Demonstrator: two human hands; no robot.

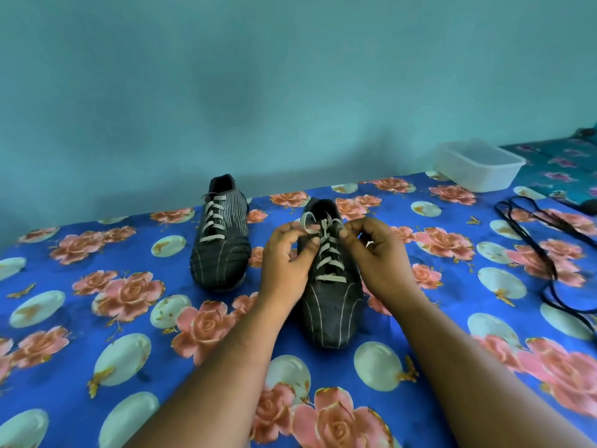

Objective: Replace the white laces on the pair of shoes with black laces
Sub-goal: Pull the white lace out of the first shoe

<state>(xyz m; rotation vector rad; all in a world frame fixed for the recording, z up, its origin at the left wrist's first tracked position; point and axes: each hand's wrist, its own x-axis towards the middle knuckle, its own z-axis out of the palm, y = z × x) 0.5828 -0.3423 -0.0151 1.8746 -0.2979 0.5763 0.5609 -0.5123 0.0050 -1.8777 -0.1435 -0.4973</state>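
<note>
Two black shoes with white laces lie on a blue flowered sheet. The far shoe [221, 236] sits to the left, fully laced. The near shoe [331, 305] points its toe toward me. My left hand [287, 253] pinches a loop of its white lace [328, 258] at the top eyelets. My right hand [378, 250] pinches the lace on the other side of the tongue. Black laces [549, 250] lie loose on the sheet at the right.
A white plastic tub [478, 164] stands at the back right near the teal wall. The flowered sheet [129, 318] covers the whole surface. A dark object peeks in at the far right edge.
</note>
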